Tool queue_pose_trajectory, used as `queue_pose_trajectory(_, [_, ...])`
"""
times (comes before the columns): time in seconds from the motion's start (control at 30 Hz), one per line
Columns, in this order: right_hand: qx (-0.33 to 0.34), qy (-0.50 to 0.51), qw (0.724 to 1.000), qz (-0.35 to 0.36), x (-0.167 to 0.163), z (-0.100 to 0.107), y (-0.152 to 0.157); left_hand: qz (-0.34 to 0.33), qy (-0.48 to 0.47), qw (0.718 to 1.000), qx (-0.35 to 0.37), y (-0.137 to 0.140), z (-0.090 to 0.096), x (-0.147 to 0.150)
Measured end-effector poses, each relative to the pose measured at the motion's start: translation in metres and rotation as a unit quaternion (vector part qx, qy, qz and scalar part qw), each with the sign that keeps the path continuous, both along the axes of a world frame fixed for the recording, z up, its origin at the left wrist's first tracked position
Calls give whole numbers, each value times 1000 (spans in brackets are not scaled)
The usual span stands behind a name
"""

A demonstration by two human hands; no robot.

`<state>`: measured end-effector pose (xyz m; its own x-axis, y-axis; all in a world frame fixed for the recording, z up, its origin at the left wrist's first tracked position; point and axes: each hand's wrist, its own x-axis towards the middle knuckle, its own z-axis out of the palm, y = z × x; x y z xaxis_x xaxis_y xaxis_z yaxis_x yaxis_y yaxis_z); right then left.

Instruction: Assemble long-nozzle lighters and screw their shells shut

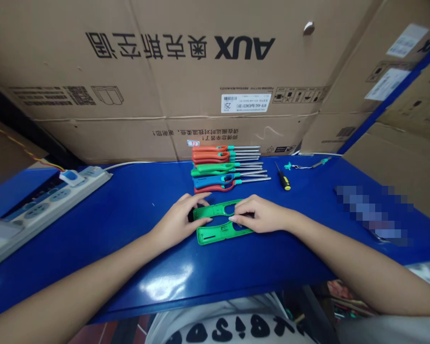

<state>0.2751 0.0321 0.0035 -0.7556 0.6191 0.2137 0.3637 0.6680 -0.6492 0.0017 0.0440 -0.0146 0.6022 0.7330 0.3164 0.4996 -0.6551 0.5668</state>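
Observation:
Two hollow green lighter casing halves (220,232) lie side by side on the blue table, their inner sides facing up. My left hand (181,217) grips the left end of the farther casing half (215,210), thumb on the near edge and fingers beyond it. Over the right ends of both halves is my right hand (256,214), its thumb and forefinger pinched close together by the trigger opening. Whatever sits between those fingertips is too small or hidden to make out. Just beyond my hands lies a row of long-nosed gas lighters (215,168) in orange, green, blue and red.
A black-and-yellow screwdriver (284,180) and a teal lighter part with a wire (308,166) lie to the right. Farther right is a pixelated object (372,215). A white power strip (57,196) runs along the left. Cardboard (186,86) walls the back.

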Motion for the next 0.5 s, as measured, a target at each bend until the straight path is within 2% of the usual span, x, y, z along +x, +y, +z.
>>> queue_pose_trajectory(0.1, [35,-38,999,-7,-1,-3,0,-1,-4,1000,3,0,0,1])
queue_pose_trajectory(0.27, [127,-106,984,-70,0,-1,-1,-5,8,1000,9,-1,2,1])
queue_pose_trajectory(0.37, [174,-124,972,-100,4,4,-3,-6,22,999,36,-6,10,2])
queue_pose_trajectory(0.5, [203,-142,966,-74,10,9,-3,-39,56,995,68,-19,19,5])
